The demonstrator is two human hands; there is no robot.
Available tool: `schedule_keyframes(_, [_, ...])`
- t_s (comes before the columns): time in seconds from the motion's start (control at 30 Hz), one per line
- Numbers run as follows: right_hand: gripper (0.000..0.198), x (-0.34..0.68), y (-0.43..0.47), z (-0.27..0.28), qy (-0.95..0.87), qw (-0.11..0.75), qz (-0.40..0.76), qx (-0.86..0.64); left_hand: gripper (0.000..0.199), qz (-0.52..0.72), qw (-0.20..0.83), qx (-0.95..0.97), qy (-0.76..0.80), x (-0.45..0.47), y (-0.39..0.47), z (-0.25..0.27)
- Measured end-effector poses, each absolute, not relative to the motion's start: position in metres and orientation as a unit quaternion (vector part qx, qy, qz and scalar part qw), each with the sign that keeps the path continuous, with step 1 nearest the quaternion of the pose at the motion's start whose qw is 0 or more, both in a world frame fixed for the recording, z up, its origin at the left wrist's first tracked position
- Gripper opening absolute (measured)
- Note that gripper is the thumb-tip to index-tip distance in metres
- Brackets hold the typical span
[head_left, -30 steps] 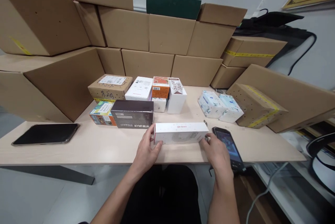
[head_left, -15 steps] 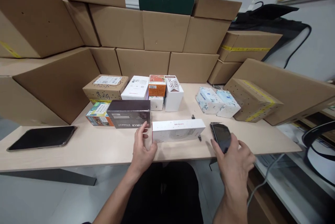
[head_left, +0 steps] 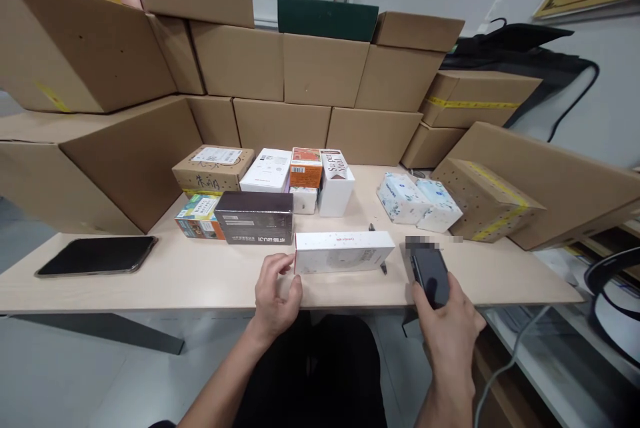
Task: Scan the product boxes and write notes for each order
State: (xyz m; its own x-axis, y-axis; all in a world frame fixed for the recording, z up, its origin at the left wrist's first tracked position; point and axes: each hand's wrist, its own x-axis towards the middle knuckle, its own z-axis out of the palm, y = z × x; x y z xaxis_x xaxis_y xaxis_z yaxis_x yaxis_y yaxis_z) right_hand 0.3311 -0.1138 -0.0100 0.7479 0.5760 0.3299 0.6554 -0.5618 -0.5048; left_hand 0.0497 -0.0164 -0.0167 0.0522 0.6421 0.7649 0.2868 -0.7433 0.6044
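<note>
My right hand (head_left: 447, 325) is closed around a dark handheld device (head_left: 431, 275) with a phone-like front. It tilts over the desk's front right part, and its far end is blurred out. My left hand (head_left: 277, 291) is beside the left end of a long white box (head_left: 343, 253). Its fingers are curled, the thumb is apart from them, and nothing shows between them. Whether the fingertips touch the box, I cannot tell. A dark, thin pen-like thing (head_left: 384, 269) sticks out at the white box's right end, mostly hidden by it.
Behind my left hand stand a dark brown box (head_left: 256, 218), a colourful box (head_left: 200, 216), a cardboard parcel (head_left: 214, 171), white boxes and an orange box (head_left: 306, 167). Two tissue packs (head_left: 403, 198) lie back right. A large black phone (head_left: 97, 256) is far left. Cardboard walls enclose the desk (head_left: 210, 288).
My left hand has drawn back from the dark brown box, its fingers curling in. The device in my right hand has shifted slightly right and nearer me. The camera view has moved a little.
</note>
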Motion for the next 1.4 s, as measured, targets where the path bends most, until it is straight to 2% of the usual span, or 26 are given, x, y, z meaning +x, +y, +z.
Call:
schedule_keyframes(0.17, [0.074,0.295,-0.124,0.013,-0.391,0.436,-0.169,-0.793,0.046,0.572,0.155,0.762,0.263,0.061,-0.029,-0.010])
schedule_keyframes(0.37, [0.069,0.240,-0.126,0.027,-0.477,0.497,-0.178,-0.702,0.059,0.535,0.259,0.779,0.201,0.086,-0.046,0.005])
schedule_keyframes(0.57, [0.065,0.215,-0.122,0.022,-0.534,0.496,-0.157,-0.666,0.059,0.512,0.328,0.766,0.210,0.087,-0.048,0.012])
schedule_keyframes(1.0, [0.066,0.210,-0.116,0.021,-0.570,0.478,-0.190,-0.641,0.057,0.501,0.340,0.765,0.218,0.083,-0.047,0.011])
schedule_keyframes(1.4, [0.063,0.212,-0.112,0.024,-0.582,0.472,-0.195,-0.632,0.056,0.504,0.395,0.736,0.220,0.082,-0.045,0.012])
